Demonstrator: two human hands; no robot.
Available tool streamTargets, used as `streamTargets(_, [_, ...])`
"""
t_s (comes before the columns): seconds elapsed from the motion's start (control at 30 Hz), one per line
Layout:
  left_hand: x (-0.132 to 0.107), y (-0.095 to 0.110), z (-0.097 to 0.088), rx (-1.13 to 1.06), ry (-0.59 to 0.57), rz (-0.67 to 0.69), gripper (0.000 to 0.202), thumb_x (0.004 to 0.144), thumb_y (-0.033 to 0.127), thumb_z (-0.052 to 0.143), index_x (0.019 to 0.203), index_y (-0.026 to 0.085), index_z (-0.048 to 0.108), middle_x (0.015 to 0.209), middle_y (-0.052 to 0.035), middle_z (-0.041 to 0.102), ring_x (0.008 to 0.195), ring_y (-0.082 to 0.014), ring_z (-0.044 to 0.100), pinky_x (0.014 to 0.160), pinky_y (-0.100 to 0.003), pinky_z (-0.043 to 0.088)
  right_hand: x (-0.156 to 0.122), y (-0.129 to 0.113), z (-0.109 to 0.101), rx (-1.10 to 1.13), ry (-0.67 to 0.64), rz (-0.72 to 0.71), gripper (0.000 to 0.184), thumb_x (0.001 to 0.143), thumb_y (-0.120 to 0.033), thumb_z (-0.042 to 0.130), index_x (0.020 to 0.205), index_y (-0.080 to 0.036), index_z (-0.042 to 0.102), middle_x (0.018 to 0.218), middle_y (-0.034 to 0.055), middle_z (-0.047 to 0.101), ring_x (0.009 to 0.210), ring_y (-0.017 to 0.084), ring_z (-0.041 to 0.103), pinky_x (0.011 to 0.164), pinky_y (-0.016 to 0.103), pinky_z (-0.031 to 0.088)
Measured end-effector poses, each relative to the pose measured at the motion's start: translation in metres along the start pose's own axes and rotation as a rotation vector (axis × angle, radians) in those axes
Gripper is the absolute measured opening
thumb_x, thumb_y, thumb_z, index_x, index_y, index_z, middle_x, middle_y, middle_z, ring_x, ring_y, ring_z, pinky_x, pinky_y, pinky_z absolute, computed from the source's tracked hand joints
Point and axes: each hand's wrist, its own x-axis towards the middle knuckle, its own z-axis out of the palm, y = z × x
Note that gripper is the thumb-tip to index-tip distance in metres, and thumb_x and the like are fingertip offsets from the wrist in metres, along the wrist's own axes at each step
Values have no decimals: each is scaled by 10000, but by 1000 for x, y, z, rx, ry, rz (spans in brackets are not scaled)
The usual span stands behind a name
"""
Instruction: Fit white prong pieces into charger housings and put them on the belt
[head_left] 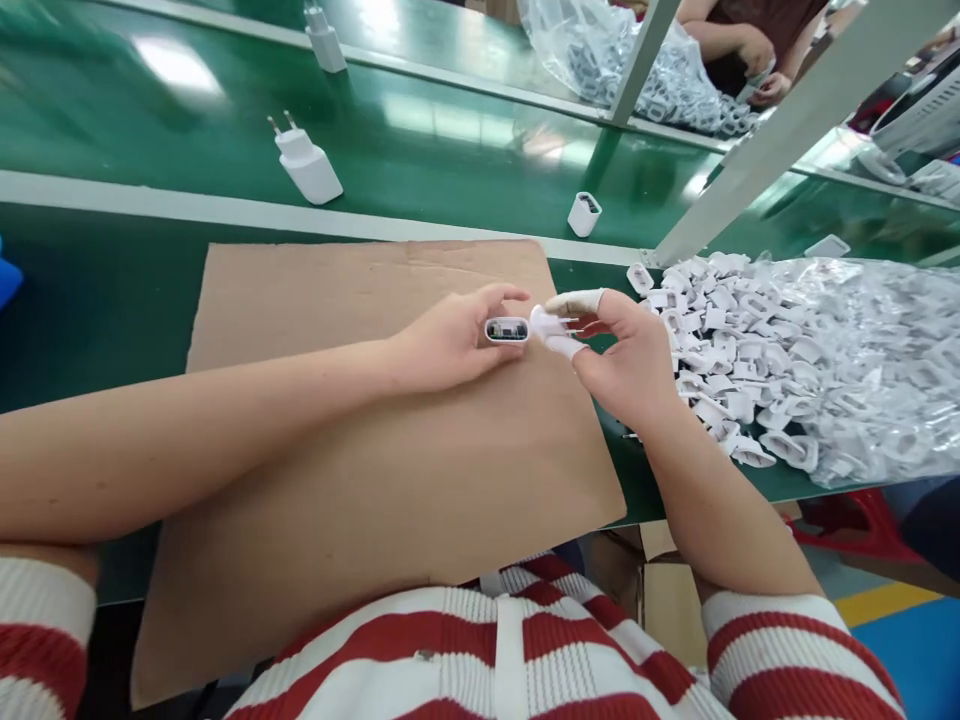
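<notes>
My left hand [454,340] is closed around a white charger housing [507,331], its open end facing me with circuit parts showing inside. Just right of it, my right hand [626,350] pinches a white plug cap [549,325] between thumb and forefinger, both wearing white finger covers. Metal pins stick out of the cap towards my right palm. Housing and cap are very close together; whether they touch I cannot tell. Both hands are above a sheet of brown cardboard [375,480].
Loose white plug caps [720,350] and a clear plastic bag [885,370] lie at the right. On the green belt are a whole charger [309,165], another charger [325,40] and an open housing [584,214]. A slanted metal post [772,140] rises at right; a co-worker's hands [757,65] are beyond.
</notes>
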Motion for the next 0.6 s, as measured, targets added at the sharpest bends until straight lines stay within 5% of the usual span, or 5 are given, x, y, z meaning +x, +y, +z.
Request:
streamTargets(0.1, [-20, -5, 5, -43, 76, -1, 653, 782, 537, 857, 1330, 240, 663, 1236, -98, 704, 1087, -290, 672, 959, -423, 561, -5, -8, 5, -123, -52, -100, 315, 949, -179, 618, 1198, -282, 781, 1053, 54, 716, 987, 224, 696, 871, 394, 605])
streamTargets(0.23, [-23, -13, 8, -1, 124, 33, 359, 876, 557, 747, 999, 220, 750, 973, -70, 713, 984, -281, 653, 887, -404, 541, -8, -14, 18, -124, -3, -218, 420, 984, -179, 593, 1379, -295, 678, 1131, 69, 719, 1011, 223, 709, 937, 407, 606])
streamTargets(0.6, [-22, -12, 8, -64, 111, 59, 286, 863, 507, 709, 918, 229, 744, 1000, -63, 737, 1028, -298, 661, 917, -407, 533, -5, -14, 30, -346, -69, -255, 399, 1004, -212, 552, 1354, -312, 714, 1083, 93, 705, 1056, 272, 700, 916, 440, 612])
